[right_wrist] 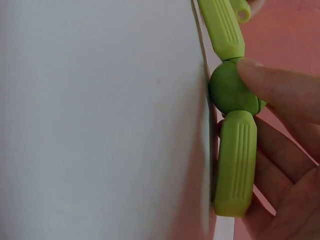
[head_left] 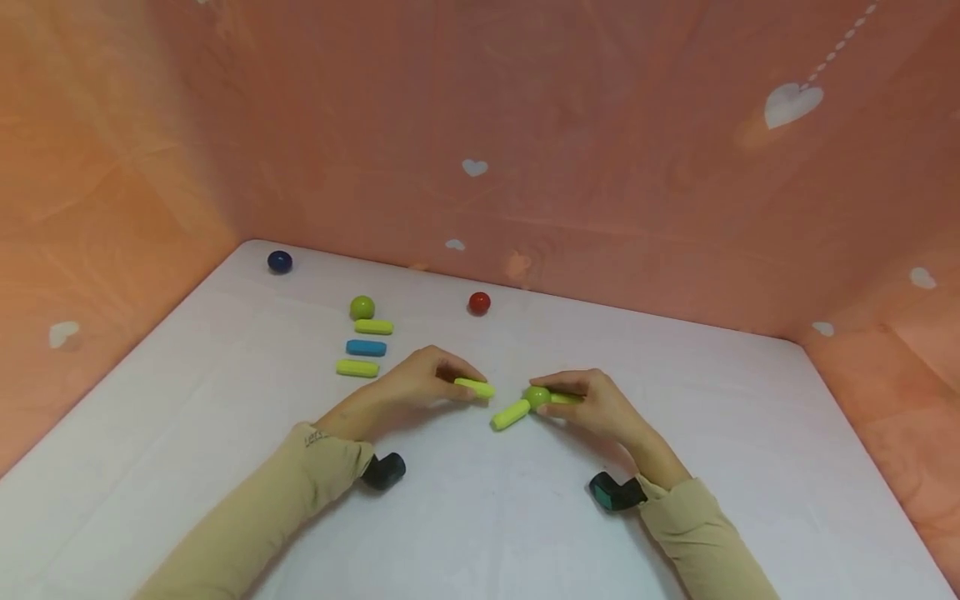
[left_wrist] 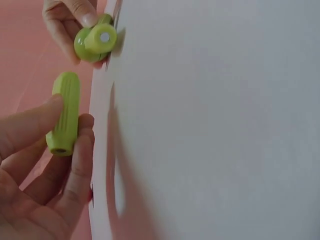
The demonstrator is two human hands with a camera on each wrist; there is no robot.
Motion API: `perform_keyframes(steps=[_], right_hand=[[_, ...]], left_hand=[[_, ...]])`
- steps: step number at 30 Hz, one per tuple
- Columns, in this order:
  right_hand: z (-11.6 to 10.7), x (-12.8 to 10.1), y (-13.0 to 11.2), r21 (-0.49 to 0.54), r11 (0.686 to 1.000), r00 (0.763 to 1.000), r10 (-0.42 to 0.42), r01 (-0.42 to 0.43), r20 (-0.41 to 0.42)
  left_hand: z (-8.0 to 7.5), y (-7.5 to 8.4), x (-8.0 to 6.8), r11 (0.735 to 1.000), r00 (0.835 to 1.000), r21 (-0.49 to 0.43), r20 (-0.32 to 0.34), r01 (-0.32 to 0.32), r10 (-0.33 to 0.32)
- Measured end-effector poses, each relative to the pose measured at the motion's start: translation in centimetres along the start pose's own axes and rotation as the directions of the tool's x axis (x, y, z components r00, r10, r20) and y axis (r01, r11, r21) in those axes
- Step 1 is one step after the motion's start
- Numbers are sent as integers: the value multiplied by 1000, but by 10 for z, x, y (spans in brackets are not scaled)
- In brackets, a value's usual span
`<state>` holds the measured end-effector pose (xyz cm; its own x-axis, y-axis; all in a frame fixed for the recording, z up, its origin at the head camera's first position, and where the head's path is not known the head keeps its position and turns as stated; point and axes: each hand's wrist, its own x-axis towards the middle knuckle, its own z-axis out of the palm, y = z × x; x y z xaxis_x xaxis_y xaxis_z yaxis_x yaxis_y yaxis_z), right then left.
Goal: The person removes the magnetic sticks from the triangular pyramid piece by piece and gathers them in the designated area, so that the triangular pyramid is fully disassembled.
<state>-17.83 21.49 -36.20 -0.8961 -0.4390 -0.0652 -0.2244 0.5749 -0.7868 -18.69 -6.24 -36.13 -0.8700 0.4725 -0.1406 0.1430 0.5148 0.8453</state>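
My left hand (head_left: 420, 382) pinches a yellow-green magnetic rod (left_wrist: 66, 110) between thumb and fingers, above the white table. Facing it, my right hand (head_left: 603, 408) holds a green ball (right_wrist: 229, 89) with thumb and fingertips. Two yellow-green rods are joined to that ball: one rod (head_left: 510, 415) points toward the left hand, the other rod (right_wrist: 237, 165) lies along the right palm side. A silvery disc (left_wrist: 104, 37) shows in the end of the rod facing left. A short gap separates the left hand's rod from the joined piece.
Left of the hands lie a yellow-green rod (head_left: 373, 327), a blue rod (head_left: 366, 348) and another yellow-green rod (head_left: 357, 368). A green ball (head_left: 362, 307), a red ball (head_left: 479, 303) and a dark blue ball (head_left: 280, 262) sit farther back. Orange cloth (head_left: 525, 150) hangs behind the table.
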Motion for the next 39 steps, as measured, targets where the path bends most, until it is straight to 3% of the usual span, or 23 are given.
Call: perform_keyframes(steps=[10, 19, 25, 34, 39], right_hand=[[-2, 2, 0, 5, 1000, 1000, -15, 15, -4], [-2, 3, 0, 5, 1000, 1000, 1, -1, -8], [-2, 3, 0, 4, 1000, 1000, -9, 9, -4], [-1, 4, -2, -9, 1000, 1000, -3, 2, -10], [0, 3, -2, -24, 1000, 1000, -1, 0, -15]], left_hand=[[-27, -12, -20, 998, 997, -12, -32, -66, 65], [-52, -35, -40, 995, 988, -26, -121, -101, 97], [-63, -44, -53, 992, 979, 16, -159, -123, 124], [-80, -51, -76, 998, 976, 35, -214, -44, 50], [-87, -58, -82, 997, 977, 75, -212, -18, 33]])
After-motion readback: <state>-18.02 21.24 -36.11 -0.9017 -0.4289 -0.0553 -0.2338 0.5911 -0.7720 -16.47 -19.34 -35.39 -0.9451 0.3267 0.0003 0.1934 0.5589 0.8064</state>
